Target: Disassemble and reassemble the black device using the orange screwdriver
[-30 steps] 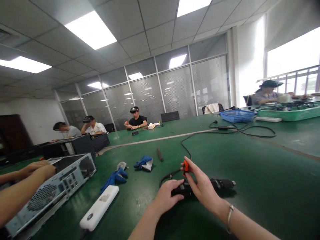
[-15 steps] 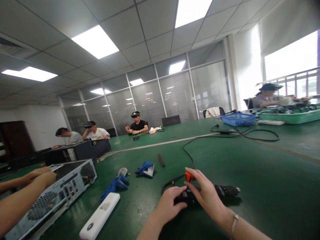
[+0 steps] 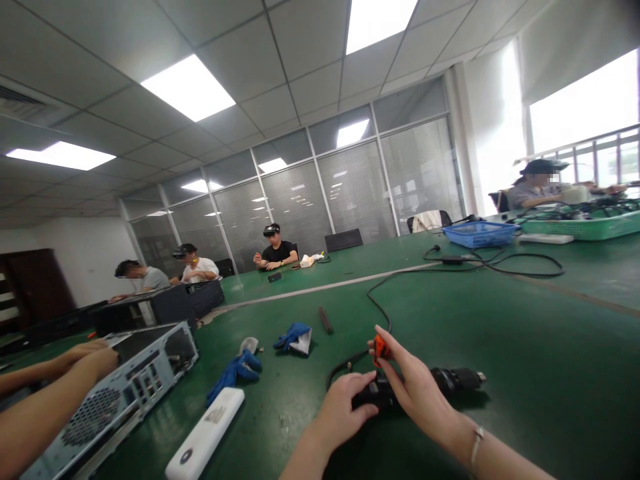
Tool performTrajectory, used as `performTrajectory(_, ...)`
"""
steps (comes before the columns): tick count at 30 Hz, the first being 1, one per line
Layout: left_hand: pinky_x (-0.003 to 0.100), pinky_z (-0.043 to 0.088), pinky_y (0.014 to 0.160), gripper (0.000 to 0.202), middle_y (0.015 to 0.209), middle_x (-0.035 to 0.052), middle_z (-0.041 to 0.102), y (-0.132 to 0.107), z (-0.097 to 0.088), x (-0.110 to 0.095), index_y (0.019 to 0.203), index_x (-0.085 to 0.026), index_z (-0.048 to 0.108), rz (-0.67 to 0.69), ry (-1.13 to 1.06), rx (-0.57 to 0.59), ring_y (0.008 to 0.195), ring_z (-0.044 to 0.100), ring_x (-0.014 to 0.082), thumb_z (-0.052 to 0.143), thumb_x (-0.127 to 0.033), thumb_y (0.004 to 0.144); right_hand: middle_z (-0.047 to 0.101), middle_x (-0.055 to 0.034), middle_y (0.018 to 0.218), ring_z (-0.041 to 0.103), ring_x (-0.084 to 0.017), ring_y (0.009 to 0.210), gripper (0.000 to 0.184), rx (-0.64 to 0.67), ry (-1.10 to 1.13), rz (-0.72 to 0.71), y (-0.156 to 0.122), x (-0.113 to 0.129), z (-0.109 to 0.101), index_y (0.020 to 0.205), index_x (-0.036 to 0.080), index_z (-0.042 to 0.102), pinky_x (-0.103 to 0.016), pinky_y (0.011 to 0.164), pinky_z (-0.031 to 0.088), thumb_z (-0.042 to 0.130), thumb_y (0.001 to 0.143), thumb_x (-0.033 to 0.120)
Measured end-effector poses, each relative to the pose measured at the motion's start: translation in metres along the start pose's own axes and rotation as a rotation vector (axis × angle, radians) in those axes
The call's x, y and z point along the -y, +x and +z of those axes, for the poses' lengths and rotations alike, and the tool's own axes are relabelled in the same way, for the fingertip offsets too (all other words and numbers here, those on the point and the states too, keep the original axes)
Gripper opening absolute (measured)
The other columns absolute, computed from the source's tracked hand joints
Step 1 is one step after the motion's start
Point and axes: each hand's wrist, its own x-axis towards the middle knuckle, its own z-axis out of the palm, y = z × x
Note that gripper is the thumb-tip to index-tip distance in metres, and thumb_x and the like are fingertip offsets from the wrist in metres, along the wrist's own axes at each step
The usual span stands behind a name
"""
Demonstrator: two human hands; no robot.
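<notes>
A black corded power tool with a metal tip, possibly an electric screwdriver (image 3: 457, 379), lies on the green table in front of me, tip to the right. My left hand (image 3: 344, 408) is closed around its rear end, thumb and fingers on either side. Above the body, my right hand (image 3: 413, 387) pinches a small orange piece (image 3: 381, 348) between thumb and fingers. Whether that piece is joined to the tool is hidden by the hand. A black cable (image 3: 345, 363) curves up behind my left hand.
Left of me, a co-worker's hands (image 3: 95, 360) reach into an open computer case (image 3: 135, 393). Nearby lie a white power strip-like bar (image 3: 207, 433), blue gloves (image 3: 235, 370) and a dark stick (image 3: 325, 320). Farther back are a blue basket (image 3: 480, 235) and green basket (image 3: 595, 229). Other people sit around.
My right hand has shifted slightly, its fingers straighter, and more of the orange piece shows. My left hand stays on the tool. The view has moved a little.
</notes>
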Motion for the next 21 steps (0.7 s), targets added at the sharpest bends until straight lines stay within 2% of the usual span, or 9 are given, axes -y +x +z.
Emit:
performTrajectory(2, 0.036, 0.039, 0.105, 0.064, 0.128, 0.0044, 0.061, -0.0001, 0.0003, 0.0011, 0.132, -0.028, 0.055, -0.001, 0.007, -0.005, 0.116, 0.056, 0.0249, 0.077, -0.022, 0.072, 0.056, -0.0075, 0.127, 0.058, -0.018, 0.112, 0.052, 0.009, -0.02, -0.004, 0.0004, 0.0015, -0.0006, 0.145, 0.028, 0.025, -0.032, 0.093, 0.051, 0.041, 0.096, 0.022)
performTrajectory(6, 0.035, 0.038, 0.106, 0.065, 0.129, 0.0041, 0.06, -0.0005, 0.001, 0.003, 0.133, -0.029, 0.054, 0.006, 0.02, -0.007, 0.117, 0.055, 0.0242, 0.077, -0.022, 0.073, 0.061, -0.0066, 0.112, 0.063, -0.019, 0.097, 0.045, -0.016, -0.052, 0.001, 0.0019, 0.001, -0.0029, 0.139, 0.028, 0.037, -0.031, 0.084, 0.054, 0.046, 0.095, 0.026)
performTrajectory(11, 0.035, 0.039, 0.105, 0.064, 0.128, 0.0037, 0.061, -0.0009, 0.0013, 0.002, 0.133, -0.029, 0.054, 0.012, 0.022, -0.006, 0.115, 0.056, 0.0238, 0.076, -0.022, 0.074, 0.06, -0.0087, 0.12, 0.062, -0.019, 0.105, 0.048, -0.047, -0.078, -0.031, 0.0006, -0.0006, -0.0022, 0.143, 0.025, 0.032, -0.032, 0.087, 0.054, 0.043, 0.096, 0.025)
performTrajectory(16, 0.035, 0.038, 0.105, 0.064, 0.129, 0.0034, 0.06, -0.0008, 0.0008, 0.0001, 0.133, -0.029, 0.053, 0.009, 0.038, 0.008, 0.117, 0.055, 0.0242, 0.076, -0.022, 0.074, 0.063, -0.0063, 0.109, 0.064, -0.019, 0.096, 0.044, -0.036, -0.064, -0.042, 0.0004, -0.0008, -0.0028, 0.138, 0.027, 0.04, -0.03, 0.082, 0.056, 0.047, 0.094, 0.027)
performTrajectory(21, 0.036, 0.038, 0.106, 0.062, 0.13, 0.0035, 0.059, -0.001, 0.0002, -0.0006, 0.133, -0.029, 0.053, 0.01, 0.029, 0.008, 0.117, 0.054, 0.0241, 0.074, -0.024, 0.076, 0.059, -0.0076, 0.123, 0.061, -0.018, 0.109, 0.05, -0.037, -0.045, -0.04, -0.0002, 0.0009, -0.0013, 0.145, 0.027, 0.028, -0.031, 0.092, 0.053, 0.039, 0.097, 0.023)
